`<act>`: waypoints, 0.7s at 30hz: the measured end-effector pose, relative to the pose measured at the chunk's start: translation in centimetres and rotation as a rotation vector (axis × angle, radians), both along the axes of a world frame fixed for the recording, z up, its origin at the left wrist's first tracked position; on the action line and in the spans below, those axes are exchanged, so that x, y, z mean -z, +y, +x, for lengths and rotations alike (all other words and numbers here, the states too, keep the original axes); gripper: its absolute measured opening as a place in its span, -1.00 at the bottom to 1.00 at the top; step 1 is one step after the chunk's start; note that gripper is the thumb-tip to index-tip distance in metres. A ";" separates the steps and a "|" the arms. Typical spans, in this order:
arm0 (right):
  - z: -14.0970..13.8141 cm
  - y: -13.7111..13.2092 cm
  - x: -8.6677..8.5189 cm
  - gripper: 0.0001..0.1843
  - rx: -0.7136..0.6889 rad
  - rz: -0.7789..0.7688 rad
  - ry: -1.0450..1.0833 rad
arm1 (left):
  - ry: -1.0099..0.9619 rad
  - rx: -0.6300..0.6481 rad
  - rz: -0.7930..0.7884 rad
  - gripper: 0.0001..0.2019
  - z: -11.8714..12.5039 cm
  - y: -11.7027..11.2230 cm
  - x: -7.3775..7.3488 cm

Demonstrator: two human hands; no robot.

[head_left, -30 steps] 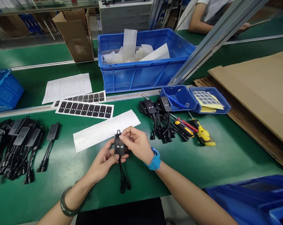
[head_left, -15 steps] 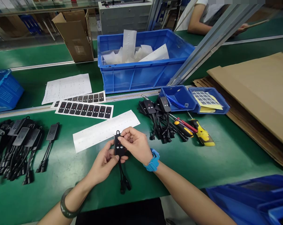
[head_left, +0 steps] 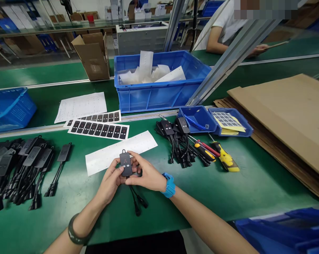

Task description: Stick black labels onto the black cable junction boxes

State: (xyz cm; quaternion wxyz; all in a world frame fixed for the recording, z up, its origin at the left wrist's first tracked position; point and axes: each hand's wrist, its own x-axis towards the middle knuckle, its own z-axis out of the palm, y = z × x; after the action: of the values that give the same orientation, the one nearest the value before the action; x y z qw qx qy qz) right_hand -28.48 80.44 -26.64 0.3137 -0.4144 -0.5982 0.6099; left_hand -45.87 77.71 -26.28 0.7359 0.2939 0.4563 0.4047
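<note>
A small black controller (head_left: pixel 126 164) with a hanging loop on top and two short plug cables below is between my hands, its labelled face turned up. My left hand (head_left: pixel 109 182) is closed on its left side, with the thumb on the front edge. Fingers of my right hand (head_left: pixel 148 173) grip the right side, the index finger near the top and the thumb low. Behind it lies a white backing sheet (head_left: pixel 106 159) with no labels on it. Further back, a label sheet (head_left: pixel 98 129) carries a row of black labels.
Many controllers (head_left: pixel 32 155) are heaped at the left, one (head_left: pixel 64 151) apart. Another pile (head_left: pixel 175 141) sits right of centre beside screwdrivers (head_left: pixel 225 158). Blue bins (head_left: pixel 161 95), cardboard sheets (head_left: pixel 286 116) and a slanted metal post (head_left: pixel 217 70) stand behind. A person (head_left: pixel 217 38) sits across.
My right hand has moved from the controller's top face down to its right side. The controller has shifted slightly left. The camera view has tilted upward.
</note>
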 end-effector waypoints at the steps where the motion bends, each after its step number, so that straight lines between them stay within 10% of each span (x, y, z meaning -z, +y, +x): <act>1: -0.1 -0.1 0.1 -0.27 0.008 -0.021 0.035 | 0.028 -0.003 0.011 -0.66 0.0 0.0 0.2; 9: -1.5 -0.4 0.7 -0.54 0.185 0.134 0.012 | 0.189 0.024 0.071 -0.55 0.7 0.0 0.0; 15: -2.0 -0.9 1.8 -0.20 0.187 0.393 -0.223 | 0.026 -0.070 0.056 -0.41 0.9 0.1 -0.2; 21: 3.7 3.2 0.7 -0.27 0.369 0.643 -0.742 | 0.090 0.135 0.184 -0.45 0.4 0.3 1.8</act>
State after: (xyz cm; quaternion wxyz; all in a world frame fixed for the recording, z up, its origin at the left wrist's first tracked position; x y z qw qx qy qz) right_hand -24.79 83.69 -27.35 0.2943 -0.5836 -0.7433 0.1425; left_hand -45.43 77.96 -28.04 0.7103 0.4081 0.4290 0.3807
